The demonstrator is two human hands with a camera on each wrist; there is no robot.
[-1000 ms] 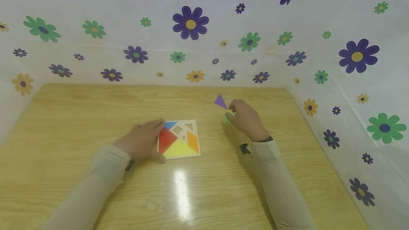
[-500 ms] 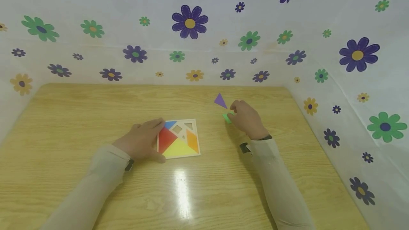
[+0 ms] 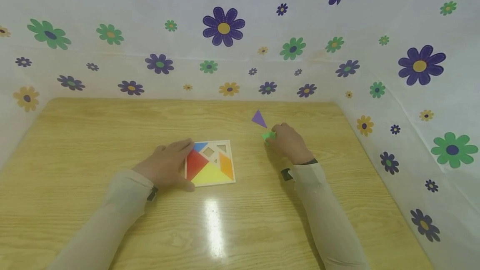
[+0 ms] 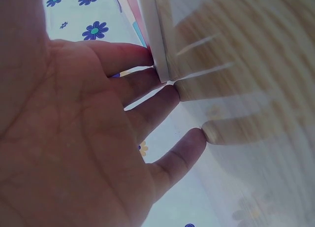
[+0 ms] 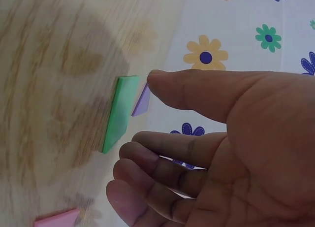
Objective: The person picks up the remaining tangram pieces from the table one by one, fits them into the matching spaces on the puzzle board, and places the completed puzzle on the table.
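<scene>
A tangram board lies on the table with blue, red, yellow and orange pieces in it and several cut-out gaps. Along its left side rests my left hand, fingers at the upper corner and thumb by the lower one. The left wrist view has fairly straight fingertips against the board's edge. My right hand is over a green piece. In the right wrist view, thumb and fingers stand apart beside that flat green piece. A purple triangle lies just beyond.
A pink piece lies on the wood in the right wrist view; in the head view the right hand hides it. White cloth with printed flowers rises behind and beside the table. A bright reflection falls in front of the board.
My right hand's fingertips have shifted slightly toward me, and more of the green piece shows. The left hand and the board keep their places.
</scene>
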